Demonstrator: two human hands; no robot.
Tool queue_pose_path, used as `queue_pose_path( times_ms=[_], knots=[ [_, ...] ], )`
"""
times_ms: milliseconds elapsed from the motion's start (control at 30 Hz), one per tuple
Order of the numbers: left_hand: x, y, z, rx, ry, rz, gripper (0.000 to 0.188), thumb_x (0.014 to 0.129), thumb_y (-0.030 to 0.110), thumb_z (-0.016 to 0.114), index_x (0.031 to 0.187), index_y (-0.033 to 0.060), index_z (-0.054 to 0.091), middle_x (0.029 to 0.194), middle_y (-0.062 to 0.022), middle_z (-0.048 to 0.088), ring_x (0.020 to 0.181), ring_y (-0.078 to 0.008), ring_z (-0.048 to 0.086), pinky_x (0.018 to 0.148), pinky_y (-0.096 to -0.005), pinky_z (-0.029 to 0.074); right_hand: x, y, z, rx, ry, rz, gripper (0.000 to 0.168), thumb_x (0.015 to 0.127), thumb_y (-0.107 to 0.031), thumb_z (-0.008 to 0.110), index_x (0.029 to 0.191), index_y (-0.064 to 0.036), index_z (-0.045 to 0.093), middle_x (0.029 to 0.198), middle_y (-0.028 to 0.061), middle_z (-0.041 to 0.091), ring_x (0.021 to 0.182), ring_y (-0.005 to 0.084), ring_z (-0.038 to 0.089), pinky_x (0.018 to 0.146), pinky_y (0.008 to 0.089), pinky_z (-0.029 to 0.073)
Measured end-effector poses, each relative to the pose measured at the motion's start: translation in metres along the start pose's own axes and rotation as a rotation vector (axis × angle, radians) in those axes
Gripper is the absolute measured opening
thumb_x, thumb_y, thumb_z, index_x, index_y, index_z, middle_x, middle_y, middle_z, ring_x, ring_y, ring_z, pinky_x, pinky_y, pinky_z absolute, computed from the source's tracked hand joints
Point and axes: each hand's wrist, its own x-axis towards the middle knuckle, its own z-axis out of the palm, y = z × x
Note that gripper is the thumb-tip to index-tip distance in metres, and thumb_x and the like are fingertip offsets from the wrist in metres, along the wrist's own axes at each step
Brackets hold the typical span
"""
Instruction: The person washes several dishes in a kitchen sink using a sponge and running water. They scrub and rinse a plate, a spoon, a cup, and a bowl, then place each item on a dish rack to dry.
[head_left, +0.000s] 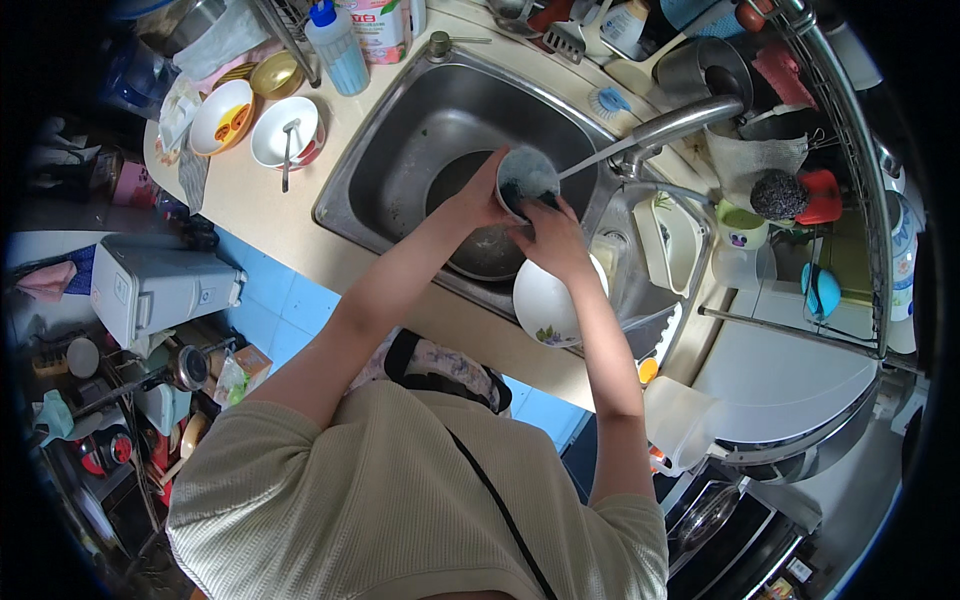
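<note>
My left hand (484, 191) grips the rim and side of a small bowl (529, 171), which is tilted over the steel sink basin (405, 124). Water from the faucet (675, 127) runs in a thin stream to the bowl, and froth shows inside it. My right hand (551, 229) reaches into the bowl, its fingers on a dark scrubbing pad (546, 199), partly hidden. Below the hands, a dark round pan (491, 251) lies in the basin. A white bowl with a flower print (551, 307) rests bottom up at the sink's near edge, partly behind my right forearm.
On the counter at the left stand a white bowl with a spoon (274, 124), an orange-rimmed bowl (223, 118) and a blue-capped bottle (337, 56). The right basin holds a cream plastic caddy (666, 240). A wire rack (862, 180) with utensils borders the right side.
</note>
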Motion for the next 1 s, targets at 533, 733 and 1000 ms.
queue_pose_path(
  times_ms=[533, 733, 1000],
  knots=[
    [0.008, -0.01, -0.019, 0.072, -0.062, 0.251, 0.038, 0.094, 0.039, 0.038, 0.117, 0.0118, 0.048, 0.117, -0.0058, 0.052, 0.109, -0.0212, 0.049, 0.09, -0.0388, 0.041, 0.019, 0.05, 0.008, 1.342, 0.299, 0.219, 0.018, 0.078, -0.008, 0.067, 0.091, -0.004, 0.056, 0.088, 0.004, 0.063, 0.079, 0.0095, 0.057, 0.071, 0.025, 0.045],
    [-0.007, -0.007, -0.009, 0.288, 0.008, 0.328, 0.032, 0.091, 0.029, 0.051, 0.114, 0.0071, 0.052, 0.105, -0.0041, 0.058, 0.095, -0.0146, 0.057, 0.082, -0.0322, 0.047, 0.036, 0.066, 0.029, 0.942, 0.702, 0.415, 0.016, 0.088, -0.016, 0.052, 0.097, -0.003, 0.056, 0.083, 0.0084, 0.062, 0.075, 0.0173, 0.058, 0.067, 0.0289, 0.045],
    [-0.001, -0.016, -0.007, 0.857, 0.07, 0.459, 0.013, 0.087, 0.019, 0.055, 0.092, 0.0069, 0.059, 0.081, 0.0013, 0.058, 0.073, -0.0064, 0.053, 0.063, -0.024, 0.044, 0.025, 0.006, 0.028, 0.379, 0.686, 0.123, 0.022, 0.09, -0.006, 0.04, 0.109, -0.003, 0.051, 0.111, 0.0167, 0.058, 0.102, 0.0365, 0.054, 0.082, 0.04, 0.046]
  ],
)
